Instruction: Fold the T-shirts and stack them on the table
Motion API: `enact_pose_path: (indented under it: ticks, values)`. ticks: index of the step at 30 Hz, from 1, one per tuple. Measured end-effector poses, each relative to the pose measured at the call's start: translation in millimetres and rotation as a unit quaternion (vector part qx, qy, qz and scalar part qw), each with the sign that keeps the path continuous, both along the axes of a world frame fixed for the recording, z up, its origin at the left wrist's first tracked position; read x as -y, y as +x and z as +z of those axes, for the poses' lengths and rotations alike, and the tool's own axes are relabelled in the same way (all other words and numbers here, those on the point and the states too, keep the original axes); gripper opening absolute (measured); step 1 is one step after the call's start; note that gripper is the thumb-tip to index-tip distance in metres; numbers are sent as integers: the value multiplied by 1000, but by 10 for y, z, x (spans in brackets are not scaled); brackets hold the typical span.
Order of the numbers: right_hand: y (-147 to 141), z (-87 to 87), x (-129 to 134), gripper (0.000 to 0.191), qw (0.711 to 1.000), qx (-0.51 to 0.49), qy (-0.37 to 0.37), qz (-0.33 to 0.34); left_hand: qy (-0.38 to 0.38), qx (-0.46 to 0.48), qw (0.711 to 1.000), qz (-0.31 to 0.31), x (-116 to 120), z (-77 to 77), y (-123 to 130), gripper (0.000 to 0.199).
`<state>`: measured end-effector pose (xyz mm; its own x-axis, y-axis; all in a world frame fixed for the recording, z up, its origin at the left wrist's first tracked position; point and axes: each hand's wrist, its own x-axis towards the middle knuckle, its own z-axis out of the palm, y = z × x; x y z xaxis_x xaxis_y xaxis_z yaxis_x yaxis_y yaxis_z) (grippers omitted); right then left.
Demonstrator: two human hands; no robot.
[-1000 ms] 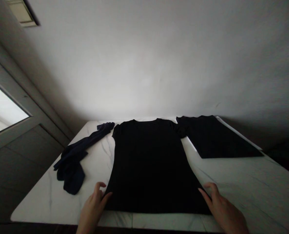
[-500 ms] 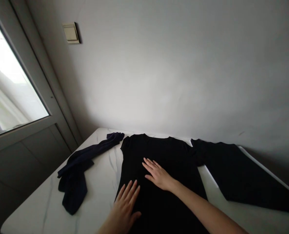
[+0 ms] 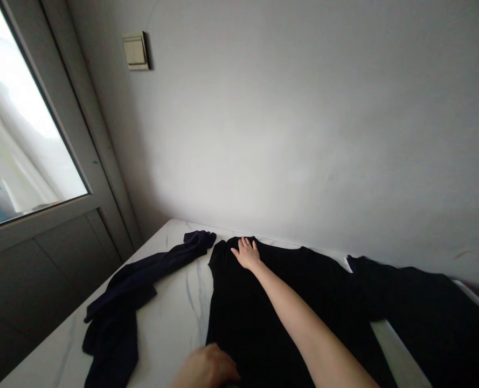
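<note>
A black short-sleeved top [image 3: 239,307] lies spread on the white marbled table [image 3: 174,302], its neckline toward the wall. My right hand [image 3: 247,253] rests flat on its upper left part by the shoulder, fingers spread. At the bottom edge of the view my left hand [image 3: 209,369] is over the lower left side of the top. It is slightly blurred with fingers curled in; whether cloth is between them is hidden. My right forearm covers part of the top's middle.
A dark navy garment [image 3: 142,275] lies crumpled along the table's left side. Another black garment [image 3: 433,307] lies on the right, against the top's sleeve. Behind the table stands a grey-white wall [image 3: 287,134] with a switch [image 3: 135,51]. A glazed door [image 3: 73,199] is at left.
My right hand has slid up and left, from the middle of the top to its shoulder. My left hand has moved down, its spread fingers now curled. The view has shifted.
</note>
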<state>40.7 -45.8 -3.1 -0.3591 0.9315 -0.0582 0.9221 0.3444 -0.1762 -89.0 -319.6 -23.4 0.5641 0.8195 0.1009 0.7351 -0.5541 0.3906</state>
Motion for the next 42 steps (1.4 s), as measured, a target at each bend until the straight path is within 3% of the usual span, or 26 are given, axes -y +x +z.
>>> enact_pose_path:
  ticks: [2,5,8,12,14,18,23,28,36,38,42]
  values:
    - [-28,-51,-21,62,999,-14,31,-17,-49,32,995,86,-522,390,-140,26]
    - [-39,-142,-17,57,997,-36,71,-26,4,54,976,212,-1453,748,-287,25]
    - [-28,-214,-16,55,995,-49,82,-30,20,64,961,269,-2196,739,-356,35]
    - [-12,-253,-46,53,994,-63,85,-33,4,77,953,294,-2639,509,-429,21]
    - [-7,-258,-58,53,993,-71,83,-36,-8,89,950,299,-2707,430,-472,12]
    - [-8,-250,-58,53,992,-88,75,-48,-29,123,939,319,-2732,363,-563,16]
    - [-17,-201,-24,53,991,-93,64,-65,2,128,900,417,-2632,347,-635,8]
    - [-3,-155,19,52,991,-90,61,-81,32,-14,867,497,-2438,375,-540,14]
    - [-20,-151,-1,54,992,-77,32,-92,135,-196,815,529,-2319,497,-196,39]
    - [-28,-147,-7,55,993,-70,27,-94,176,-192,836,482,-2338,478,-45,37]
    - [-16,-130,-1,55,995,-53,16,-81,176,-106,936,286,-2422,273,195,39]
